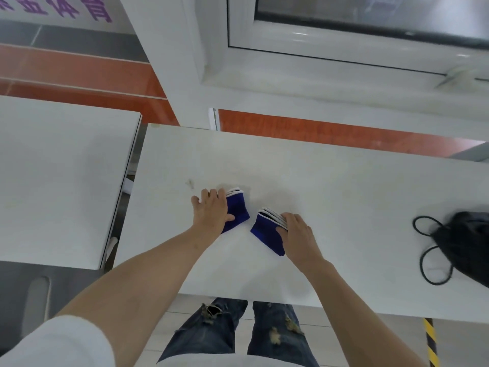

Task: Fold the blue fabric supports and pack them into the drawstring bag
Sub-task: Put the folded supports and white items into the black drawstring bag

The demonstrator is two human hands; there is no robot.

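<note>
Two folded blue fabric supports with white edges lie side by side in the middle of the white table (344,181). My left hand (211,213) lies flat on the left support (238,210), fingers spread over its left side. My right hand (297,231) rests on the right support (267,231), fingers over its white-edged layers. A black drawstring bag (468,247) with looped black cord lies at the table's right edge, well apart from both hands.
A second white table (60,168) stands to the left across a narrow gap. Behind the table are an orange wall strip and a white window frame (317,62). My legs in ripped jeans show below the table's near edge.
</note>
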